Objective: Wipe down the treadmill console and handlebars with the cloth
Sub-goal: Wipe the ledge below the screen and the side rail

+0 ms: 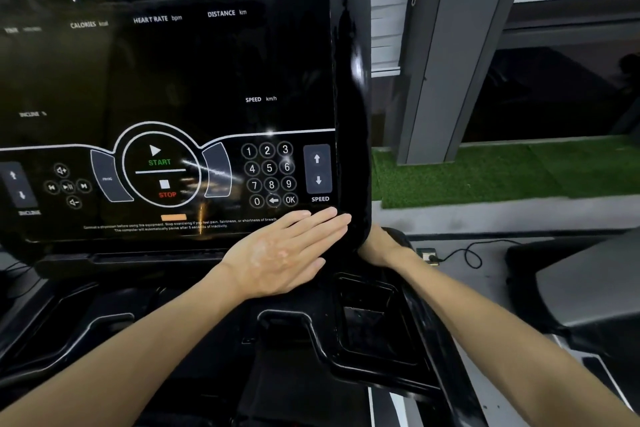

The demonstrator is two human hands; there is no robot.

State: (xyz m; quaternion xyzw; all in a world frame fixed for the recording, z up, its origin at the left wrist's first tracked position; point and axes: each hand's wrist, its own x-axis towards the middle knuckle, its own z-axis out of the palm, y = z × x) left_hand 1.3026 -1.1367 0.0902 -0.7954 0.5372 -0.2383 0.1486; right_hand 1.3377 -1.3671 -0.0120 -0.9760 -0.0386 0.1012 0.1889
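Black and hard to pick out against the equally black plastic, the cloth (pixel 332 246) can only be guessed at as a dark fold under the left hand (pixel 284 253) at the lower right corner of the treadmill console (pixel 353 45); its edges, its size and whether it is damp cannot be told. That hand lies flat, fingers straight and close together, palm pressed down just below the number keypad (pixel 270 174) and the SPEED arrows (pixel 317 169). The right hand (pixel 379 246) reaches round behind the same corner, its fingers hidden by the console edge, so whether it grips the edge or merely steadies it cannot be told. The glossy panel shows streaks and glare near the START/STOP dial (pixel 161 172), which suggests wiping is under way and not finished; no handlebar can be clearly made out. The chief risk is that the flat palm, sliding upward, would press the keys or the speed arrows and trigger a command if the machine has power. A dark cloth on dark plastic could also slip free unnoticed into the recessed tray (pixel 367 315) below.
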